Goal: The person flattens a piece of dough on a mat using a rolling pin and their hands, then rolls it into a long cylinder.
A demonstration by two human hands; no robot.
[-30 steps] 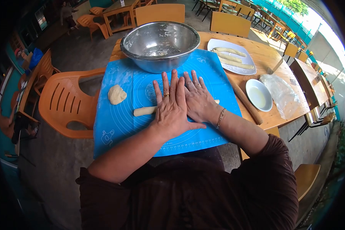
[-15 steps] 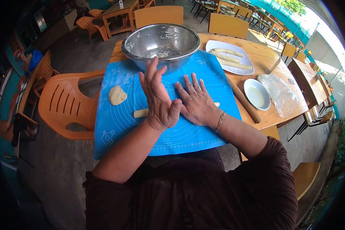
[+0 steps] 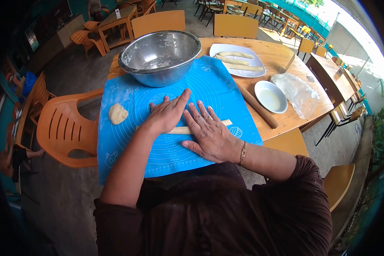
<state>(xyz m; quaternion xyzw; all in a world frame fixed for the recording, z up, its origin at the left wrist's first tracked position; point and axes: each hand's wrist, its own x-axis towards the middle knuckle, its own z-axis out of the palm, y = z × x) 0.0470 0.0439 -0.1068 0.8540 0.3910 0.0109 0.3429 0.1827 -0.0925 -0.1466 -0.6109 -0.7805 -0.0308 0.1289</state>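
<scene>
A rope of pale dough (image 3: 178,130) lies crosswise on the blue silicone mat (image 3: 158,164). My right hand (image 3: 212,135) rests flat over its right part, fingers spread, and the rope's tip shows past the fingers. Over the rope's left part is my left hand (image 3: 167,114), open, its thumb raised and fingers stretched forward. How firmly it touches the dough is hidden. A round lump of dough (image 3: 118,114) sits on the mat's left side, apart from both hands.
A steel mixing bowl (image 3: 160,57) stands on the mat's far edge. Beyond it to the right is a white plate (image 3: 260,72) with several dough strips. A rolling pin (image 3: 258,106), a small white bowl (image 3: 271,97) and a plastic bag (image 3: 301,94) lie on the wooden table (image 3: 315,104).
My left hand has lowered from a raised, upright pose toward the dough rope. My right hand has moved nearer to me. More of the rope shows between and beyond my hands.
</scene>
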